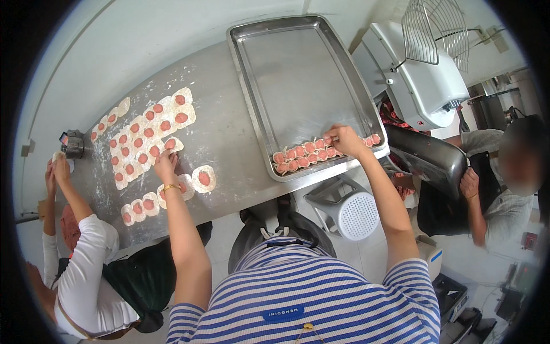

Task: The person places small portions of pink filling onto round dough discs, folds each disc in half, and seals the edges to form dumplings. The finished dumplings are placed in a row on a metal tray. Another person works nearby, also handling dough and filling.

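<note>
Round pale dough wrappers (137, 139), each with a dab of pink meat filling, lie in overlapping rows on the left of the metal table. My left hand (166, 165) is closed at the near edge of a filled wrapper (172, 145) at the right end of these rows, its fingertips partly hidden. My right hand (345, 141) is over the near side of a large metal tray (250, 97), fingers pinched on a small open-topped dumpling (327, 139). Two rows of such dumplings (300, 151) stand along that side of the tray.
A loose line of filled wrappers (149, 204) lies nearer me. At the left, a co-worker's hands (60, 167) are by a small metal container (73, 144). Another person at the right holds a dark metal tray (427, 157). A grey stool (356, 214) and a white machine (421, 77) stand nearby.
</note>
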Demonstrator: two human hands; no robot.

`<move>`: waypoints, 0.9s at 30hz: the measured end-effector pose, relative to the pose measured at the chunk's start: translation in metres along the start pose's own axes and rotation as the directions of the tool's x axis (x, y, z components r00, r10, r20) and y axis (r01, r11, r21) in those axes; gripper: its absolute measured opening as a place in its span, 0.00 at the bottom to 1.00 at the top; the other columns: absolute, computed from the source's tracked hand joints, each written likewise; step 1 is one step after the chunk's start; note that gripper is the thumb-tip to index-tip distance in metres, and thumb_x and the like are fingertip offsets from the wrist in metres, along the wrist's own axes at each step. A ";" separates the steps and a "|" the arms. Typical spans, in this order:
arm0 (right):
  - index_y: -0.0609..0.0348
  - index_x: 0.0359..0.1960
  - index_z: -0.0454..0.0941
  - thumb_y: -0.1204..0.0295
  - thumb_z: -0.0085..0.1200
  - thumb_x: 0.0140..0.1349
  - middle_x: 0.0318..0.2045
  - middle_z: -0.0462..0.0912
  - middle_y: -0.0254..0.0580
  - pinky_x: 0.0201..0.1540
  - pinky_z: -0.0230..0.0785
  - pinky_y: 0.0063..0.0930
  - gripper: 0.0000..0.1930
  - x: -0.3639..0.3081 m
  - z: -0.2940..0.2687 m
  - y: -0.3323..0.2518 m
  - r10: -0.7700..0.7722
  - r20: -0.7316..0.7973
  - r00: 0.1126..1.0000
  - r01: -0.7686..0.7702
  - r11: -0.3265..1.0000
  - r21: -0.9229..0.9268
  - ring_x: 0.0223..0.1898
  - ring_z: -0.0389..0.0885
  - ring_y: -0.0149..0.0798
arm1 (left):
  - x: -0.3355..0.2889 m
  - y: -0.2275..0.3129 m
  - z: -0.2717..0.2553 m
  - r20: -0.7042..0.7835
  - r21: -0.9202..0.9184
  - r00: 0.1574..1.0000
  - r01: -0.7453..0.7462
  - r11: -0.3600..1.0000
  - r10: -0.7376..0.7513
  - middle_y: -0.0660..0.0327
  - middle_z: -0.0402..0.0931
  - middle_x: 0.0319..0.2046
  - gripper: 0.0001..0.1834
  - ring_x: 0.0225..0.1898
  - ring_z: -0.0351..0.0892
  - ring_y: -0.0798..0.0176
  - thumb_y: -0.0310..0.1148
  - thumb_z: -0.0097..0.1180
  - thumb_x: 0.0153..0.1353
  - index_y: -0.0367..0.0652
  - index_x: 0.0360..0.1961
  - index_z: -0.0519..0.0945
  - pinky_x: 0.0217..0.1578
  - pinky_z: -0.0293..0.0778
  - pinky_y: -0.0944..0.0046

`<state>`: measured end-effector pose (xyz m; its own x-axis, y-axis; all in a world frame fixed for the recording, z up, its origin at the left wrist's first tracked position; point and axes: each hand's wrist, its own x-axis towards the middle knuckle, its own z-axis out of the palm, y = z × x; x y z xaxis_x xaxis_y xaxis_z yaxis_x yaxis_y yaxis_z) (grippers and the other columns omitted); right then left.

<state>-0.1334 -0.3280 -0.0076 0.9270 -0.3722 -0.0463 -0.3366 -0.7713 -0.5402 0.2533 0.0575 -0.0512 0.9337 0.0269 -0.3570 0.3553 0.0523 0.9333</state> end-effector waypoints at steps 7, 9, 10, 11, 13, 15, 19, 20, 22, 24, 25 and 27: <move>0.59 0.39 0.83 0.86 0.47 0.41 0.35 0.82 0.48 0.38 0.74 0.31 0.21 0.001 -0.010 -0.003 -0.040 0.081 0.996 0.026 0.986 0.163 0.33 0.82 0.47 | -0.017 0.004 0.003 0.059 -0.279 0.998 0.047 0.959 -0.032 0.51 0.71 0.47 0.16 0.46 0.75 0.56 0.31 0.49 0.59 0.32 0.46 0.70 0.49 0.75 0.59; 0.59 0.39 0.83 0.86 0.47 0.41 0.35 0.82 0.48 0.37 0.74 0.31 0.22 0.004 -0.010 -0.001 -0.078 0.095 0.992 0.066 0.990 0.124 0.33 0.83 0.46 | -0.019 0.005 0.002 0.098 -0.351 0.995 0.044 0.935 -0.010 0.51 0.71 0.47 0.18 0.48 0.74 0.54 0.32 0.47 0.60 0.32 0.48 0.69 0.53 0.72 0.56; 0.59 0.40 0.83 0.86 0.47 0.41 0.35 0.82 0.48 0.37 0.74 0.31 0.22 0.005 -0.009 0.000 -0.097 0.103 0.990 0.086 0.991 0.104 0.33 0.83 0.46 | -0.022 0.007 0.002 0.135 -0.390 0.991 0.063 0.919 -0.011 0.51 0.71 0.48 0.17 0.48 0.74 0.54 0.31 0.47 0.60 0.32 0.48 0.69 0.54 0.72 0.56; 0.59 0.40 0.83 0.87 0.46 0.41 0.35 0.82 0.47 0.37 0.74 0.31 0.22 0.005 -0.010 0.000 -0.097 0.116 0.989 0.084 0.990 0.110 0.33 0.82 0.45 | -0.026 0.008 0.002 0.171 -0.428 0.985 0.083 0.900 -0.010 0.52 0.71 0.48 0.17 0.48 0.75 0.54 0.30 0.46 0.60 0.32 0.48 0.69 0.54 0.72 0.56; 0.59 0.39 0.83 0.88 0.45 0.42 0.35 0.82 0.47 0.36 0.73 0.31 0.22 0.006 -0.011 -0.001 -0.102 0.141 0.985 0.085 0.989 0.122 0.32 0.82 0.45 | -0.037 0.013 0.004 0.247 -0.470 0.969 0.123 0.874 -0.003 0.52 0.72 0.47 0.16 0.48 0.75 0.54 0.29 0.46 0.60 0.33 0.48 0.69 0.54 0.73 0.56; 0.57 0.39 0.83 0.87 0.47 0.42 0.36 0.82 0.49 0.38 0.73 0.35 0.21 0.006 -0.008 -0.002 0.005 0.123 0.992 -0.036 0.967 0.252 0.34 0.81 0.49 | -0.045 0.016 0.003 0.323 -0.480 0.946 0.157 0.863 0.007 0.53 0.73 0.47 0.14 0.49 0.75 0.55 0.28 0.47 0.60 0.34 0.46 0.70 0.52 0.74 0.55; 0.55 0.42 0.83 0.86 0.48 0.44 0.37 0.81 0.50 0.38 0.72 0.37 0.22 0.005 -0.007 -0.007 -0.043 0.136 0.990 0.020 0.986 0.163 0.35 0.80 0.52 | -0.059 0.006 -0.007 0.503 -0.425 0.862 0.312 0.849 -0.065 0.53 0.75 0.43 0.11 0.47 0.77 0.55 0.27 0.51 0.58 0.36 0.42 0.71 0.50 0.76 0.57; 0.54 0.43 0.82 0.85 0.48 0.44 0.37 0.81 0.51 0.39 0.72 0.37 0.23 0.004 -0.009 -0.004 -0.047 0.150 0.988 0.026 0.990 0.139 0.34 0.80 0.52 | -0.068 0.006 -0.004 0.537 -0.391 0.836 0.366 0.844 -0.113 0.55 0.76 0.42 0.11 0.44 0.78 0.57 0.27 0.51 0.59 0.38 0.43 0.71 0.48 0.76 0.59; 0.53 0.47 0.80 0.85 0.48 0.44 0.37 0.81 0.53 0.39 0.72 0.37 0.25 0.007 -0.009 -0.005 -0.070 0.179 0.981 0.052 0.994 0.099 0.34 0.79 0.52 | -0.088 0.003 0.000 0.604 -0.330 0.786 0.395 0.857 -0.129 0.56 0.75 0.43 0.13 0.42 0.79 0.60 0.28 0.49 0.60 0.39 0.46 0.71 0.46 0.77 0.61; 0.54 0.49 0.79 0.83 0.49 0.49 0.38 0.82 0.49 0.38 0.72 0.36 0.23 0.010 -0.006 -0.024 0.012 -0.077 0.997 -0.010 1.000 0.027 0.33 0.80 0.48 | -0.119 0.012 0.006 0.719 -0.234 0.678 0.442 0.866 -0.152 0.60 0.76 0.40 0.12 0.40 0.78 0.63 0.29 0.46 0.62 0.40 0.47 0.70 0.42 0.76 0.66; 0.54 0.50 0.78 0.82 0.49 0.51 0.39 0.82 0.47 0.38 0.71 0.35 0.22 0.011 -0.004 -0.040 0.043 -0.202 0.978 -0.044 0.999 -0.001 0.33 0.80 0.45 | -0.141 0.021 0.012 0.719 -0.208 0.683 0.391 0.897 -0.131 0.59 0.76 0.42 0.14 0.42 0.78 0.63 0.29 0.46 0.62 0.40 0.49 0.68 0.43 0.76 0.65; 0.58 0.51 0.77 0.78 0.48 0.59 0.41 0.82 0.43 0.41 0.73 0.30 0.17 0.015 0.012 -0.087 0.182 -0.076 0.980 -0.111 0.826 0.552 0.37 0.80 0.39 | -0.170 0.024 0.019 0.748 -0.169 0.653 0.356 0.919 -0.116 0.59 0.75 0.45 0.17 0.45 0.77 0.63 0.29 0.46 0.63 0.39 0.52 0.67 0.45 0.76 0.64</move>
<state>-0.0878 -0.2603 0.0283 0.8347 -0.5449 -0.0798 -0.2896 -0.3111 -0.9052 0.1038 0.0357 0.0326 0.6016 -0.7354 -0.3119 0.6518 0.2262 0.7239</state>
